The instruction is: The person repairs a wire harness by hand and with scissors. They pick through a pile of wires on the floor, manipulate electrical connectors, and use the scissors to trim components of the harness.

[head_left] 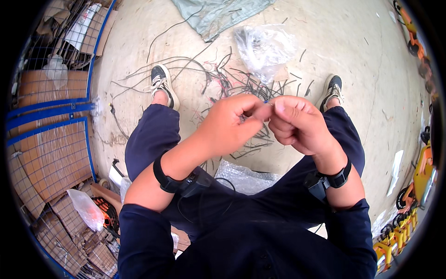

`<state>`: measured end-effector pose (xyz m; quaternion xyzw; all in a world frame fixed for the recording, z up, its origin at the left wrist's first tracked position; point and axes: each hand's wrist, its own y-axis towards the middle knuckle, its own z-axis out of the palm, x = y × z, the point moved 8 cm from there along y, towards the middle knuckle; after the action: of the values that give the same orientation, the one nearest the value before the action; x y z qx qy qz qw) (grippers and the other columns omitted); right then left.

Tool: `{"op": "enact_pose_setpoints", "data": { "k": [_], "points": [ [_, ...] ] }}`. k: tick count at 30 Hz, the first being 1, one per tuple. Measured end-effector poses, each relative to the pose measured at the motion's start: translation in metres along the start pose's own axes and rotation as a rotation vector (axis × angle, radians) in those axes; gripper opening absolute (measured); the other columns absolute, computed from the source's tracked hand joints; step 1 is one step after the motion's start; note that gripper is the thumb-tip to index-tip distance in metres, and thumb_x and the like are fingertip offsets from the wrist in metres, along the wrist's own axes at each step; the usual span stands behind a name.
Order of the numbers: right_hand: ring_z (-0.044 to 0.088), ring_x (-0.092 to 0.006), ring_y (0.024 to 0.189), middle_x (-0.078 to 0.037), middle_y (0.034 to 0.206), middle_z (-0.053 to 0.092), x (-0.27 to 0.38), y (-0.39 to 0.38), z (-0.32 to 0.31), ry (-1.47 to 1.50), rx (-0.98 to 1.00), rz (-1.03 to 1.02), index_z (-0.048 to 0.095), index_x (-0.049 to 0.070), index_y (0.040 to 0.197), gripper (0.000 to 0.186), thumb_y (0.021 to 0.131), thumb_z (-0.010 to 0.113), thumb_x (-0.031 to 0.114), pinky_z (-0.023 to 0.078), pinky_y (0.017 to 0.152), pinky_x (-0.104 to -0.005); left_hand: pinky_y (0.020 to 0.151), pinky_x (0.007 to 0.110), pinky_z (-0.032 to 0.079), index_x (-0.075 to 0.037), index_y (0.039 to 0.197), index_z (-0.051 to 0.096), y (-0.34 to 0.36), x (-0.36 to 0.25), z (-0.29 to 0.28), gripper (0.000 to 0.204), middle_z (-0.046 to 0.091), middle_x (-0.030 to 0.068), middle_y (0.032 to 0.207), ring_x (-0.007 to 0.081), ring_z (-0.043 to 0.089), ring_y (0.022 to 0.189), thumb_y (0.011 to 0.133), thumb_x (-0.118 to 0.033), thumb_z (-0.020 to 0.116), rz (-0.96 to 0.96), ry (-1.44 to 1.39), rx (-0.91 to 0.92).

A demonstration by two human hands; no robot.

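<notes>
- Dark shirt (pixel 253 242) fills the near edge.
- Left hand (pixel 234 122) and right hand (pixel 299 123): fingers curled, pinching a small blue piece (pixel 265 101) between them, mostly hidden.
- Risk: a loose pinch could drop it among the wire scraps (pixel 251 87) on the far side, hiding it.

**No Legible Text Around Me**

I can't read a single word, number or sign from here. The white sheet (pixel 83 28) behind the blue wire mesh (pixel 101 32) at my upper left shows faint marks, too small for me to make out. On the cardboard (pixel 53 156) in the same mesh, any print is too blurred to tell. The white paper strip (pixel 395 169) on the floor (pixel 355 65) to my right is too small and slanted to show whether it bears writing.
</notes>
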<state>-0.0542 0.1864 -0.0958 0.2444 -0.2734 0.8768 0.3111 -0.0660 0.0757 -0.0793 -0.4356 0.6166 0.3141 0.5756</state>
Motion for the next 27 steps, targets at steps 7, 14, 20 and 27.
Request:
{"op": "enact_pose_setpoints", "data": {
  "k": [7,14,20,27],
  "points": [
    [0.022,-0.0048,0.047,0.006,0.056,0.028,0.011,-0.002,-0.002,0.081,0.056,-0.103,0.06,-0.001,0.09,0.033,0.103,0.046,0.026,0.018,0.041,-0.0227,0.063,0.029,0.047,0.0,0.085,0.066,0.0,-0.002,0.0,0.012,0.064,0.0078,0.076,0.0156,0.061,0.071,0.082,-0.011,0.06,0.011,-0.046,-0.042],
    [0.023,-0.0047,0.047,0.006,0.057,0.029,0.021,-0.004,-0.001,0.08,0.05,-0.166,0.059,-0.002,0.091,0.032,0.103,0.046,0.025,0.019,0.041,-0.0222,0.068,0.025,0.046,0.002,0.088,0.065,0.004,-0.007,-0.001,0.011,0.066,0.0048,0.084,0.0079,0.057,0.075,0.088,-0.006,0.058,0.0,-0.074,0.047],
    [0.023,-0.005,0.047,0.006,0.057,0.029,0.026,-0.007,0.001,0.096,0.046,-0.225,0.058,-0.002,0.092,0.032,0.103,0.047,0.025,0.019,0.041,-0.022,0.066,0.023,0.044,0.002,0.087,0.066,0.004,-0.012,-0.002,0.01,0.066,0.0029,0.084,0.006,0.055,0.074,0.089,-0.005,0.058,-0.046,-0.134,0.073],
    [0.024,-0.005,0.049,0.006,0.058,0.029,0.025,-0.006,0.001,0.111,0.128,-0.207,0.058,-0.002,0.096,0.03,0.103,0.046,0.025,0.021,0.042,-0.0214,0.068,0.022,0.045,0.0,0.097,0.063,0.002,0.001,0.005,0.011,0.064,0.0017,0.087,0.0061,0.055,0.077,0.094,-0.009,0.058,-0.089,-0.221,0.108]
  ]
}}
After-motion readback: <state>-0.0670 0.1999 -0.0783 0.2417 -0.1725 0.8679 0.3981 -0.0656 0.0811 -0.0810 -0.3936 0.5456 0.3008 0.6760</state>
